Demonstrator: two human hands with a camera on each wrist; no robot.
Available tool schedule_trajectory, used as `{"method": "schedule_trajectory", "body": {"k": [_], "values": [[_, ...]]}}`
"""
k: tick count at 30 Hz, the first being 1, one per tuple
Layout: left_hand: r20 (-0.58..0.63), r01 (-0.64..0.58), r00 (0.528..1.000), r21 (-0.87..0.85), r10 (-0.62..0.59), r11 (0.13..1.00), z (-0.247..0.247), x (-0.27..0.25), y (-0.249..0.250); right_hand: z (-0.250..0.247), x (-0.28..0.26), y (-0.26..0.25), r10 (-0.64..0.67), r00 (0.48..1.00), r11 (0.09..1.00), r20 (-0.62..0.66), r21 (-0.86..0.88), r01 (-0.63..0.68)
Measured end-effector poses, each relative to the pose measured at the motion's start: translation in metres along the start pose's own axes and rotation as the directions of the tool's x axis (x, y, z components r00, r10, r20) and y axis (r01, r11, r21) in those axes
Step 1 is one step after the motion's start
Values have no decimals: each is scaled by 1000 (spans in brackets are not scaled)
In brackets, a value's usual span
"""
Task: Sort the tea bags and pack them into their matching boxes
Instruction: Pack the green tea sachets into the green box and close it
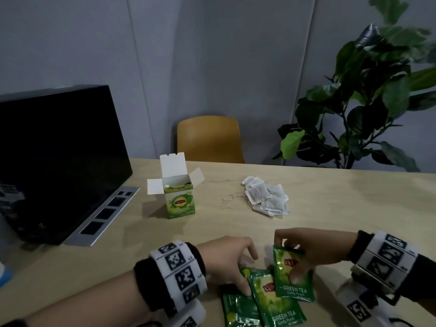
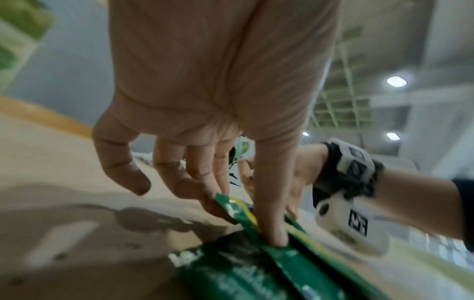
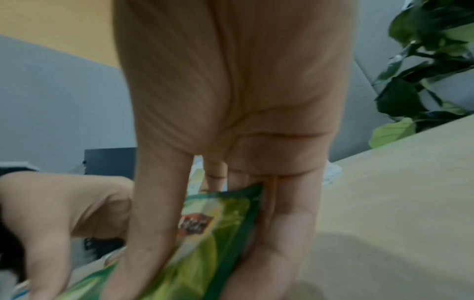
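Observation:
An open green tea box (image 1: 179, 200) stands upright mid-table with its flaps up. To its right lies a heap of white paper tea bags (image 1: 267, 198) with loose strings. Several green tea sachets (image 1: 271, 303) lie overlapped at the near edge. My left hand (image 1: 247, 271) has its thumb pressed on top of them and its fingers curled behind one sachet's edge (image 2: 231, 205), pinching it. My right hand (image 1: 289, 260) pinches another green tea sachet (image 1: 293, 277) between thumb and fingers, lifted just right of the pile; the sachet (image 3: 220, 219) shows between that thumb and fingers.
A black screen (image 1: 59, 156) on a silver base (image 1: 103, 215) fills the table's left side. A yellow chair (image 1: 210, 138) stands behind the far edge and a leafy plant (image 1: 365, 102) at the back right. Bare wooden tabletop (image 1: 354, 208) stretches to the right.

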State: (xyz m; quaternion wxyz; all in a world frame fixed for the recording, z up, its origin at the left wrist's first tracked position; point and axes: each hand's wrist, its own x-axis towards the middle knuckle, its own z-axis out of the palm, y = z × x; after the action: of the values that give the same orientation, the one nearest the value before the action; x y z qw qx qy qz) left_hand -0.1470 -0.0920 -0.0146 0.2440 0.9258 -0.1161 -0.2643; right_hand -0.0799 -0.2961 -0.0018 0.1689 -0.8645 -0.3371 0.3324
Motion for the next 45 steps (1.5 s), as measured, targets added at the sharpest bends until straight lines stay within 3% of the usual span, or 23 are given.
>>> {"method": "schedule_trajectory", "body": {"k": [3,6,9,12,14,17,19,21,24,28,33,36,40,45], "values": [[-20,63,997,-250,-70,966,-10,-3,-5,-6,-5,7,-8,999,985,-48,171,16],[-162,34,980,-422,-113,906,-25,-11,-16,-18,-8,11,-49,995,928,-86,365,77],[-270,-39,945,-656,-186,754,-38,-21,-30,-30,-8,7,-88,979,859,-182,483,167],[-349,-206,907,-856,-237,473,-47,-27,-37,-40,-2,-2,-85,940,796,-332,545,264],[-359,-319,901,-928,-243,191,-51,-29,-38,-43,3,-12,-87,901,749,-426,568,341],[-317,-364,919,-910,-233,-200,-55,-34,-40,-41,11,-28,-125,875,657,-467,623,426],[-304,-356,933,-867,-195,-350,-55,-34,-42,-36,19,-40,-154,887,595,-436,675,436],[-299,-326,945,-845,-130,-425,-56,-34,-43,-32,28,-52,-175,899,550,-401,717,427],[-290,-293,954,-860,-71,-417,-58,-37,-47,-29,38,-69,-230,907,498,-352,758,420],[-256,-280,959,-908,-118,-311,-63,-46,-51,-26,44,-83,-295,901,488,-317,761,427],[-87,-109,989,-973,-117,-201,-64,-48,-61,-35,53,-88,-329,887,607,-324,647,461],[-36,-28,998,-989,48,-148,-60,-48,-63,-43,59,-99,-365,877,684,-312,549,480],[-14,9,958,-997,286,-76,-54,-43,-62,-49,68,-118,-428,848,806,-312,292,515],[-25,-12,963,-999,267,-50,-54,-46,-61,-54,72,-131,-433,866,854,-251,193,483]]}}
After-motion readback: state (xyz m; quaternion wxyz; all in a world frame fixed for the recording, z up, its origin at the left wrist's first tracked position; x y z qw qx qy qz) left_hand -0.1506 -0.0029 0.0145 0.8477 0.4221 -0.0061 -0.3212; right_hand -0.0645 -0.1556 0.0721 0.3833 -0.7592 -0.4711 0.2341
